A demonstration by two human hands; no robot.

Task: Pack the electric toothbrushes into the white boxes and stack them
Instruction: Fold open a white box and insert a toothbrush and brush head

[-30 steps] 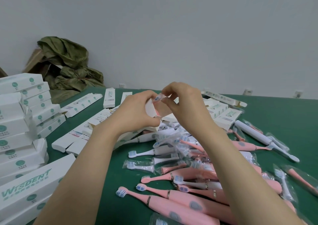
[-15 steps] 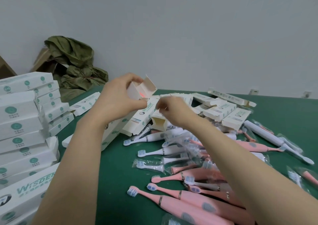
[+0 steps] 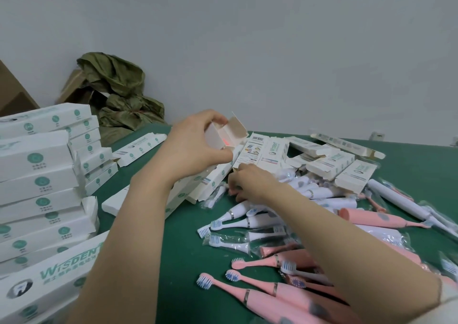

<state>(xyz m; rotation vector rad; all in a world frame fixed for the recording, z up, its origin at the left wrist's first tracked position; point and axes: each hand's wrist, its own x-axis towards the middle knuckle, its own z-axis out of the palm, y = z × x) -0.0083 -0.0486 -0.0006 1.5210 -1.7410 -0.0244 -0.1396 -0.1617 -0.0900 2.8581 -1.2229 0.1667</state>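
My left hand (image 3: 195, 150) grips a white box (image 3: 218, 135) lifted above the table, its end flap open and something pink showing inside. My right hand (image 3: 252, 182) is lower, its fingers curled down onto the pile where white toothbrushes (image 3: 247, 212) and bagged brush heads (image 3: 228, 242) lie. Whether it grips anything there is hidden. Several pink toothbrushes (image 3: 272, 291) lie nearer to me on the green table (image 3: 178, 261). Stacked white boxes (image 3: 42, 175) stand at the left.
Several loose white boxes (image 3: 329, 165) with open ends lie heaped behind my right hand. More flat boxes (image 3: 138, 149) lie at the back left. A crumpled green cloth (image 3: 119, 93) and brown cartons (image 3: 12, 95) sit against the wall.
My hands have separated. The left keeps the open box raised, while the right has dropped from the box's end down to the pile of toothbrushes.
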